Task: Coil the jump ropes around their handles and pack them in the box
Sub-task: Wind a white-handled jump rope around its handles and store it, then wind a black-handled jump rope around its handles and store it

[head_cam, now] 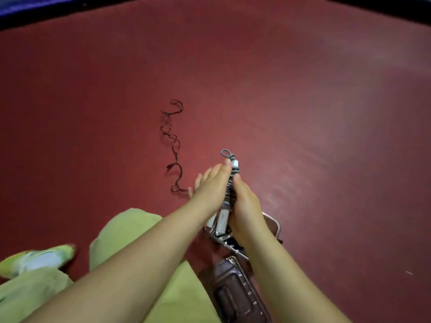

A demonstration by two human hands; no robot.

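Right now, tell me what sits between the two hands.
In the head view, the grey jump rope, coiled round its white handles, stands between the left hand and the right hand. Both hands touch it; nothing else lies between them.

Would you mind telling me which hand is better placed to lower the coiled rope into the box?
Right: the right hand grips the coiled rope directly above the box; the left hand only touches it.
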